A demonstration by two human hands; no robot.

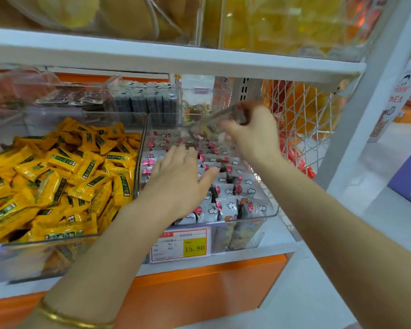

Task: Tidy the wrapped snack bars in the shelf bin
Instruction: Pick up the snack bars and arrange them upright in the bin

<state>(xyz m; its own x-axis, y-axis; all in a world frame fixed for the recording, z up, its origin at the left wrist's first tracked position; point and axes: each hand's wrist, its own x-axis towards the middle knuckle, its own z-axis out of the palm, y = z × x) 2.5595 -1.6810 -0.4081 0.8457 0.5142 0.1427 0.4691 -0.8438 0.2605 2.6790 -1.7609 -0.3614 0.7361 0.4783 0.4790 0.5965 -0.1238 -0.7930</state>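
Left hand (178,184) lies flat on snack bars (226,206); right grip (254,136) clamps blurred bar (215,121) above.

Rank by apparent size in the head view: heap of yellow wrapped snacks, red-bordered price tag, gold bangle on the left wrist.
1. Heap of yellow wrapped snacks.
2. Red-bordered price tag.
3. Gold bangle: thin, only partly visible; nearness makes this unsure.

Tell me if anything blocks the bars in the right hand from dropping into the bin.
Nothing visible does. The held bars in the right hand hang over the open back of the bin; the left hand lies flat nearer the front.
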